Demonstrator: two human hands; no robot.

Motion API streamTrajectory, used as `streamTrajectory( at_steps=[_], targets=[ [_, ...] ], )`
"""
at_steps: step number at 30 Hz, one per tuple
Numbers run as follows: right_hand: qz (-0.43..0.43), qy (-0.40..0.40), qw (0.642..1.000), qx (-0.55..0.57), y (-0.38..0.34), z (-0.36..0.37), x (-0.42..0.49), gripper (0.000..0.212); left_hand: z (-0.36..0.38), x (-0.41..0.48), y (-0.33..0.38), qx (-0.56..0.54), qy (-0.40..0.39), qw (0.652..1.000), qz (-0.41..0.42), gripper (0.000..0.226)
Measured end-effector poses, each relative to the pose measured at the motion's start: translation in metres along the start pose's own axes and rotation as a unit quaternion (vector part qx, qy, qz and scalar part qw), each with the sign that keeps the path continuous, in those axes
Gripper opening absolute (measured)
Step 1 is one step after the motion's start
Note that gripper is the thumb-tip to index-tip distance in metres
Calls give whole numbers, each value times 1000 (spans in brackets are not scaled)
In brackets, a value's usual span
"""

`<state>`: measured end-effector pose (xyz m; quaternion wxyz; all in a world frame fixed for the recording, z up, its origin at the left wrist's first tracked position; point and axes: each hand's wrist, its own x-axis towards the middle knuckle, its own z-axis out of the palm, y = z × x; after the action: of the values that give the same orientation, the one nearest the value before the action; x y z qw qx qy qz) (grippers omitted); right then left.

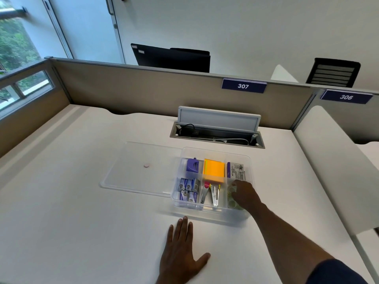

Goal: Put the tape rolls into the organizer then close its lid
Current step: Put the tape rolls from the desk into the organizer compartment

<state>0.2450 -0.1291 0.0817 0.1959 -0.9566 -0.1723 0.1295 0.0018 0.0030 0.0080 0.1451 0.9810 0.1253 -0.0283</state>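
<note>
The right hand [244,193] reaches into the organizer [211,214]'s right compartment, fingers curled on tape rolls [231,201]; the left hand [180,249] lies flat, spread, on the worktop [82,232].

The bench [86,201] is smooth, matt white. On it the organizer [213,214] is clear, faintly frosted plastic, as is its lid [139,177] lying to the left. The tape rolls [232,198] in the near right compartment look glossy and transparent. The far partition [143,93] looks like matt beige cloth.
</note>
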Motion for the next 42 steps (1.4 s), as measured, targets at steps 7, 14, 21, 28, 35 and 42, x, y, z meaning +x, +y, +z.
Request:
streamTrajectory(
  at_steps=[7,14,21,28,35,42],
  targets=[
    [16,21,1000,5,4,-4,-1,39,0,0,-1,2,-18,1000,-2,99],
    [43,26,998,-27,2,-10,-6,32,3,2,0,-5,-19,1000,-2,100],
    [52,1,998,-44,-1,-7,-8,41,3,1,-1,7,-11,1000,1,100],
    [71,-28,996,-53,-4,-2,-10,34,2,0,-1,6,-14,1000,8,101],
    [89,-36,995,-36,-3,-2,-8,36,2,0,-1,2,-21,1000,3,101],
    [88,-68,993,-27,-2,-2,-8,61,3,1,0,6,-28,1000,-4,101]
  ],
)
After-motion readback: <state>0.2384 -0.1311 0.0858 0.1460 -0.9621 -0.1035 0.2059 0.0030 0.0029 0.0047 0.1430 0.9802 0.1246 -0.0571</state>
